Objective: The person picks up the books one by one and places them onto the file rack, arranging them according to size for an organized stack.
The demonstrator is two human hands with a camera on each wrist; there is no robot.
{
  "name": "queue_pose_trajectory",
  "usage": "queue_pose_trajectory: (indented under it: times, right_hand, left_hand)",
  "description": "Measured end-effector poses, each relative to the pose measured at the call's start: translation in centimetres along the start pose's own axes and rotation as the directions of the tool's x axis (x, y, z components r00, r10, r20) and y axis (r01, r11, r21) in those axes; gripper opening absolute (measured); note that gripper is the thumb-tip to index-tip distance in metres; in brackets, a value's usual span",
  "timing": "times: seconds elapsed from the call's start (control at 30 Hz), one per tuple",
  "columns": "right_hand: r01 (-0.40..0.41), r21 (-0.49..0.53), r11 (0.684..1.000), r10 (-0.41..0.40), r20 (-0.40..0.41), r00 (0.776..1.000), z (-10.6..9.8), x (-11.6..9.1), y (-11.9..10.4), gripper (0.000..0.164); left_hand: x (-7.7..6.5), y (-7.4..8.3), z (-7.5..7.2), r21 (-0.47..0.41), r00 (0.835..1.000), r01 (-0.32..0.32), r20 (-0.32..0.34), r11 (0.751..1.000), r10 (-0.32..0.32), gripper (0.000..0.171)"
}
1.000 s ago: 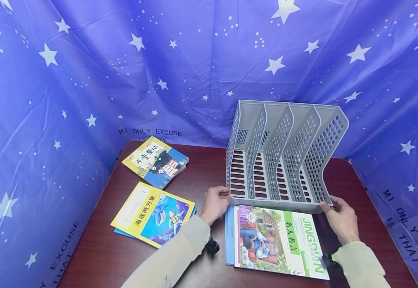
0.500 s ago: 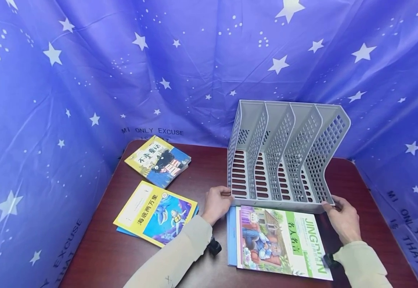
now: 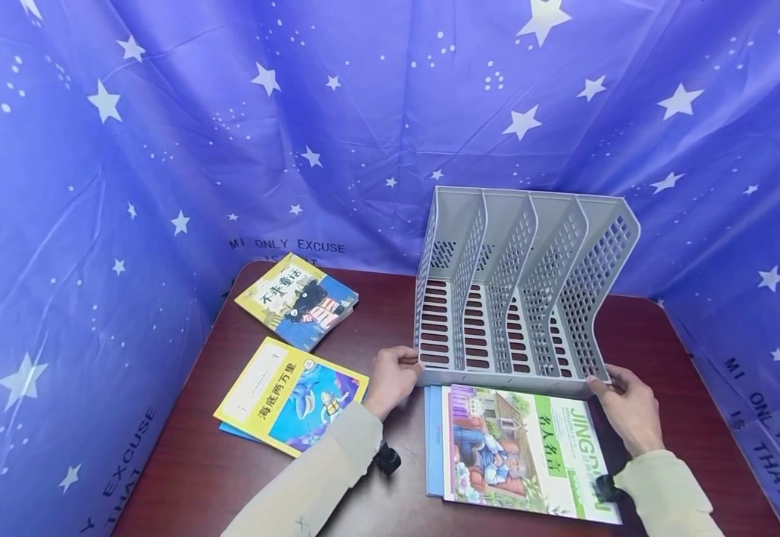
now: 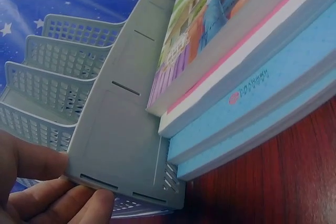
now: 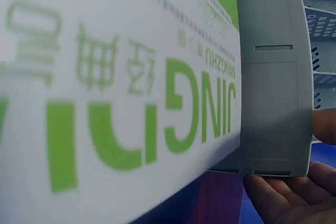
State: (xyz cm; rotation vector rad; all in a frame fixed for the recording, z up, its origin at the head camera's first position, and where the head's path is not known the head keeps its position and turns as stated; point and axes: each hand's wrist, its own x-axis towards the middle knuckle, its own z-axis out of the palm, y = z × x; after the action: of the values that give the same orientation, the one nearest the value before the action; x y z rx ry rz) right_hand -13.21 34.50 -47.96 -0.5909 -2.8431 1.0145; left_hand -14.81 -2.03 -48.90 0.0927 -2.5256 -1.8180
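A grey plastic file rack (image 3: 517,291) with several slotted compartments stands on the dark red table (image 3: 182,462). My left hand (image 3: 390,377) grips its front left corner, thumb over the low front lip (image 4: 121,145). My right hand (image 3: 625,403) grips the front right corner (image 5: 273,124). Just in front of the rack lies a stack of books (image 3: 517,447), the top one with a green and white cover (image 5: 115,93). In the left wrist view the blue books (image 4: 252,114) of that stack press against the rack's front.
Two more books lie at the left: a yellow and blue one (image 3: 289,395) near the front and a yellow one with a dark picture (image 3: 296,298) behind it. Blue star-printed cloth (image 3: 162,149) walls in the table at the back and sides.
The rack has shifted a little to the left, with both hands still gripping its front corners. The books have stayed in place.
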Motion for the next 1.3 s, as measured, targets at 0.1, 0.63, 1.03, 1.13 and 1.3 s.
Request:
queue_pose_trajectory:
  times: [0.1,0.63,1.03,1.13,1.3]
  right_hand:
    - [0.007,0.003,1.000,-0.007,0.007,1.000,0.2,-0.2,-0.1,0.055]
    - [0.036,0.018,0.999,-0.037,0.026,0.999,0.8,-0.8,-1.3,0.055]
    - [0.075,0.019,0.997,-0.076,0.031,0.997,1.6,-0.9,-1.8,0.050]
    - [0.082,0.021,0.996,-0.082,0.033,0.996,1.7,-1.0,-2.1,0.049]
    - [0.097,0.024,0.995,-0.098,0.045,0.994,1.9,-1.2,-2.7,0.047]
  left_hand:
    - [0.0,-0.1,-0.3,0.000,1.000,-0.006,0.000,1.000,0.006,0.021]
    - [-0.1,-1.0,-1.6,0.023,0.999,0.006,-0.052,1.000,-0.005,0.022]
    - [-0.2,-1.7,-2.6,0.027,0.995,-0.021,-0.094,0.999,0.023,0.019]
    - [-0.1,-1.7,-3.0,0.035,0.995,-0.007,-0.100,0.999,0.010,0.020]
    - [0.0,-1.7,-3.7,0.048,0.994,0.017,-0.111,0.999,-0.012,0.019]
